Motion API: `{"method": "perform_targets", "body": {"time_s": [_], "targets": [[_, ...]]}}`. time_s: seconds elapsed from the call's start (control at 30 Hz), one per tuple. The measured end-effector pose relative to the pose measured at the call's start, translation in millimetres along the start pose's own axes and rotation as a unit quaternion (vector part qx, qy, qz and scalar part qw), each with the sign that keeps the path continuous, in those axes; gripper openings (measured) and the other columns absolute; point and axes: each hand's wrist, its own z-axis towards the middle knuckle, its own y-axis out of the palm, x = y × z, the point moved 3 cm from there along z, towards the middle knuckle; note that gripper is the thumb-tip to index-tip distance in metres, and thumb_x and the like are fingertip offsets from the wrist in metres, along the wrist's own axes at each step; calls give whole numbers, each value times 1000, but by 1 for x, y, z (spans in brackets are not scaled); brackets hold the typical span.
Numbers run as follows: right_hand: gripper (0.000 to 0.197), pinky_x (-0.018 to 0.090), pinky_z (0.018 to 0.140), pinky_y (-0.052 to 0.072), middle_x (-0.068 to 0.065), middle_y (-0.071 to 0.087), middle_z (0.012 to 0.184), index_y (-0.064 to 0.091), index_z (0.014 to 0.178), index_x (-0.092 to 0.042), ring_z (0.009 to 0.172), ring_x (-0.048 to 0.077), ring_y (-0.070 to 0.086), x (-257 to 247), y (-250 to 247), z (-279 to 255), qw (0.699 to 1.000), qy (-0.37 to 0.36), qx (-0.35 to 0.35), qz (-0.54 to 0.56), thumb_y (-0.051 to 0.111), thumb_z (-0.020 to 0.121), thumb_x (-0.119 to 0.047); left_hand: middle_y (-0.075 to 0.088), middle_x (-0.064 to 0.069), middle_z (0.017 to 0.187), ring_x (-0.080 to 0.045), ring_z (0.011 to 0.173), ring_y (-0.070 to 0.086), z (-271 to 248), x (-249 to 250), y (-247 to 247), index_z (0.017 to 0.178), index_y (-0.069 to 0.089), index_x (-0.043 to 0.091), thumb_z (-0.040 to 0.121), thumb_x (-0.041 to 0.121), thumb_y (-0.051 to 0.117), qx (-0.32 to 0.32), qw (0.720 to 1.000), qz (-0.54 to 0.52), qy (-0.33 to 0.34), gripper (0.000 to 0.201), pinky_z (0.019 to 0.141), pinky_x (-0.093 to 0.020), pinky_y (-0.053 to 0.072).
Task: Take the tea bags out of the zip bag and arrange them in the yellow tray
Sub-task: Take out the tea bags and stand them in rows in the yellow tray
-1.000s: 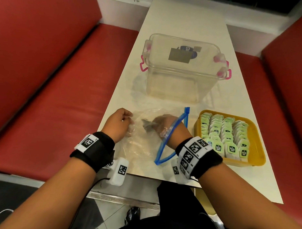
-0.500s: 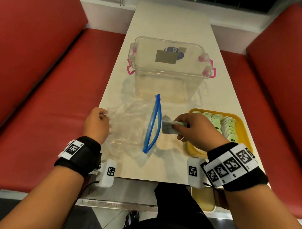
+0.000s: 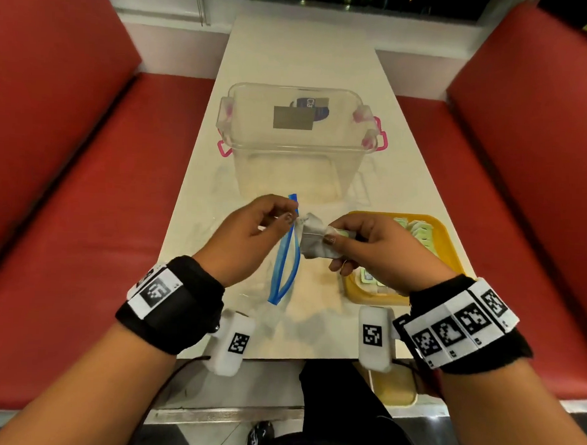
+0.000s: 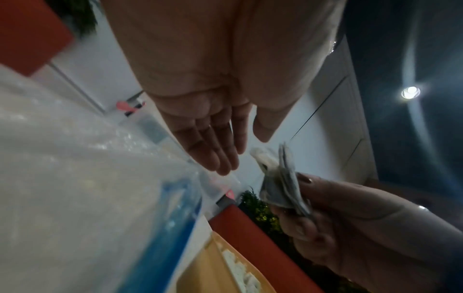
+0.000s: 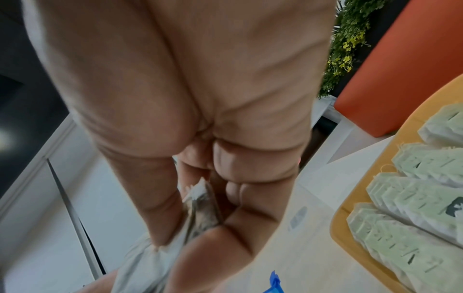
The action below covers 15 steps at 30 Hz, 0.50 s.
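Observation:
My right hand [image 3: 332,252] grips a small bunch of white tea bags [image 3: 313,239] above the table, just left of the yellow tray [image 3: 446,232]. The same bunch shows between its thumb and fingers [image 5: 200,208]. My left hand [image 3: 287,213] hovers close to the bunch's top corner with fingers [image 4: 218,156] straight and thumb apart, holding nothing. The clear zip bag [image 4: 75,178] with its blue zip [image 3: 286,255] lies flat under both hands, and I see nothing inside it. Several rows of green-tagged tea bags [image 5: 426,214] fill the tray.
A clear plastic box [image 3: 298,146] with pink latches stands behind the hands on the narrow white table [image 3: 291,52]. Red benches [image 3: 70,181] run along both sides. The table's front edge lies just below my wrists.
My right hand drew the tea bags out of the zip bag and lifted them. My left hand let go of the bag's far end and came across to the bunch.

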Motion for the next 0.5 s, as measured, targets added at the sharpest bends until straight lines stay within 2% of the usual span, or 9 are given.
{"method": "perform_targets", "body": {"time_s": [0.07, 0.17, 0.2, 0.27, 0.3, 0.37, 0.43, 0.5], "targets": [[15, 29, 63, 55, 23, 70, 80, 67, 99, -3, 66, 27, 67, 1, -1, -1, 1000, -7, -3, -2, 56, 95, -12, 70, 0, 101, -6, 89, 66, 2, 1, 10, 108, 63, 21, 98, 13, 52, -21, 998, -50, -12, 17, 72, -18, 50], [15, 31, 62, 55, 25, 69, 83, 67, 98, -1, 70, 32, 68, 3, -3, -1, 1000, -18, 0, -3, 56, 95, -12, 70, -6, 94, -4, 78, 66, 2, 5, 18, 104, 64, 13, 96, 7, 54, -9, 997, -81, -13, 14, 66, -16, 49], [14, 30, 61, 55, 24, 69, 82, 67, 98, -2, 70, 30, 68, 5, -5, -1, 1000, -16, 5, -3, 57, 95, -11, 70, -5, 93, -5, 77, 66, 3, 5, 19, 103, 64, 14, 96, 7, 54, -3, 996, -83, -13, 14, 66, -17, 50], [11, 24, 55, 54, 19, 69, 77, 66, 98, -4, 61, 17, 67, 8, -9, -2, 1000, -8, 21, -9, 60, 93, -12, 68, 2, 93, -8, 79, 66, 5, 4, 18, 103, 65, 18, 97, 10, 53, 9, 998, -63, -10, 16, 67, -20, 52], [11, 21, 53, 52, 15, 69, 74, 66, 98, -4, 57, 10, 65, 10, -12, -3, 999, -5, 29, -18, 61, 92, -12, 68, 5, 96, -10, 81, 65, 6, 3, 17, 103, 66, 21, 97, 12, 52, 16, 999, -45, -7, 17, 69, -23, 53], [11, 18, 50, 49, 9, 68, 71, 66, 96, -6, 53, 5, 62, 13, -16, -4, 998, -2, 39, -45, 67, 88, -13, 66, 8, 104, -12, 86, 62, 9, 0, 14, 105, 66, 26, 98, 16, 51, 32, 999, -5, 4, 19, 76, -28, 54], [12, 19, 49, 48, 6, 67, 72, 67, 92, -9, 54, 6, 61, 13, -18, -5, 997, -4, 39, -71, 73, 82, -14, 64, 9, 107, -7, 85, 59, 11, 0, 14, 106, 67, 30, 97, 16, 52, 35, 999, 29, 14, 22, 78, -20, 50], [15, 22, 51, 49, 2, 66, 72, 67, 87, -13, 55, 7, 59, 12, -17, -4, 995, -8, 32, -97, 78, 77, -16, 64, 8, 101, -4, 79, 57, 11, 1, 18, 108, 67, 30, 95, 14, 55, 18, 998, 51, 18, 24, 72, -12, 46]]}}
